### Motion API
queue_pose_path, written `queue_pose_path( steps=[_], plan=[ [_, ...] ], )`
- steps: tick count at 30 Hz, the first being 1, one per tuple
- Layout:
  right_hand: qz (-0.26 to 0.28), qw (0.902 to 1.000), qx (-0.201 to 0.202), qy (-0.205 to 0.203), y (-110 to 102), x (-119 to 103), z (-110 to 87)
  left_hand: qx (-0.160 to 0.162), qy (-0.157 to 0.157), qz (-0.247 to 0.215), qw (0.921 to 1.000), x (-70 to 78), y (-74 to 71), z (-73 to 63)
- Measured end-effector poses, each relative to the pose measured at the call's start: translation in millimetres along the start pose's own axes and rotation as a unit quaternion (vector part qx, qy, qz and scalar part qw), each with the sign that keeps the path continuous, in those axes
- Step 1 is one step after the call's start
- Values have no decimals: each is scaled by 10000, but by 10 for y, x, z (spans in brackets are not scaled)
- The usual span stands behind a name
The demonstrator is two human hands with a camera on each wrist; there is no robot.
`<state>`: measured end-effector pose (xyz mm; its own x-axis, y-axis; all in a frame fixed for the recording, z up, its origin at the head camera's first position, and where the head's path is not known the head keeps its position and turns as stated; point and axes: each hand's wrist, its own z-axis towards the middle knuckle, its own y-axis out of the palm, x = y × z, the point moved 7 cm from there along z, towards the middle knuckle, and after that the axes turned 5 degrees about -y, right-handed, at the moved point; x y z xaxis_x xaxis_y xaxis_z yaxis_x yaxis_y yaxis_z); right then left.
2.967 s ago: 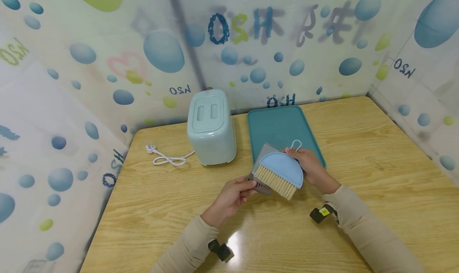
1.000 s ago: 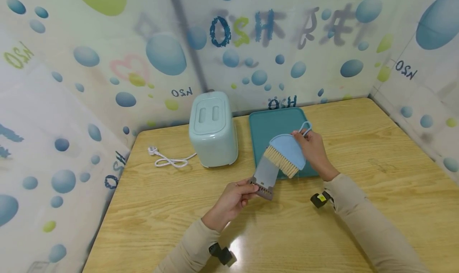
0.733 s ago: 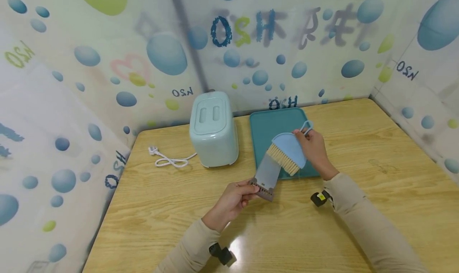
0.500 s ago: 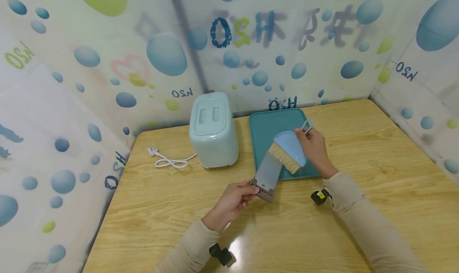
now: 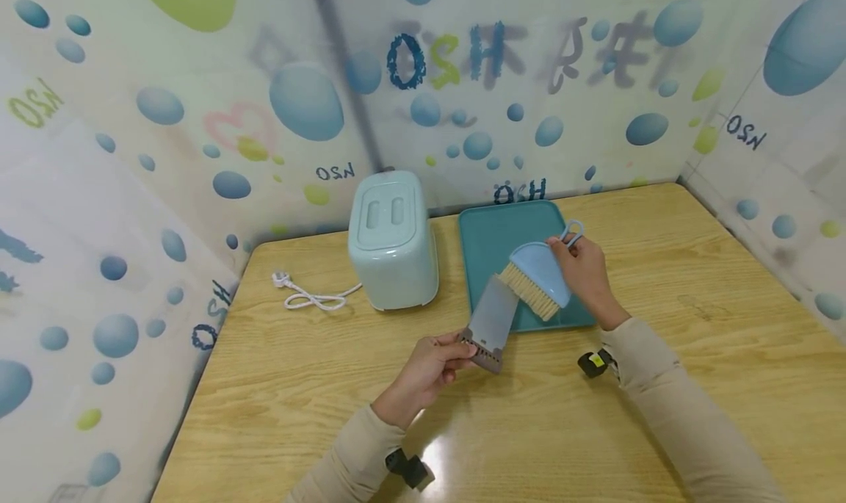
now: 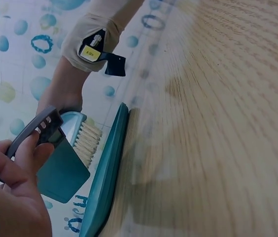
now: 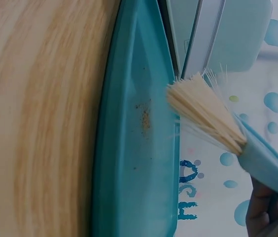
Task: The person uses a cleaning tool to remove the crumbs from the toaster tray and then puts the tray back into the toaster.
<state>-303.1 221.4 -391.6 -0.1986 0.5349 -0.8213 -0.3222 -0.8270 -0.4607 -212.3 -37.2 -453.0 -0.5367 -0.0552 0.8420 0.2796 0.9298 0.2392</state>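
My left hand [image 5: 429, 367] pinches plate [image 5: 494, 313]; my right hand [image 5: 587, 272] pinches brush [image 5: 543, 272] | brush at plate's far end, over tray [image 5: 509, 224] with crumbs [image 7: 145, 118]; contact unclear | step judged: brushing | next calls for steady strokes

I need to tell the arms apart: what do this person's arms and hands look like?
The left sleeve and right sleeve are long and beige. The left device and right device strapped over them are black; only the right one shows a yellow label. The left hand and right hand wear no gloves.
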Motion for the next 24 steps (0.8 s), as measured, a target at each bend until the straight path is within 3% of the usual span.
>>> queue_pose_path(
  steps=[6, 13, 18, 24],
  plan=[
    [-112, 9999, -117, -25, -5, 88, -41, 124, -15, 62, 9999, -7, -39, -2],
    [-135, 9999, -93, 6, -43, 127, -75, 51, 268, 18, 9996, 42, -42, -37],
    [-183, 9996, -149, -129, -55, 131, -90, 285, 96, -13, 9995, 26, -73, -2],
    [-281, 9995, -109, -64, -101, 172, -101, 309, 3, 25, 9995, 0, -100, 36]
  ],
)
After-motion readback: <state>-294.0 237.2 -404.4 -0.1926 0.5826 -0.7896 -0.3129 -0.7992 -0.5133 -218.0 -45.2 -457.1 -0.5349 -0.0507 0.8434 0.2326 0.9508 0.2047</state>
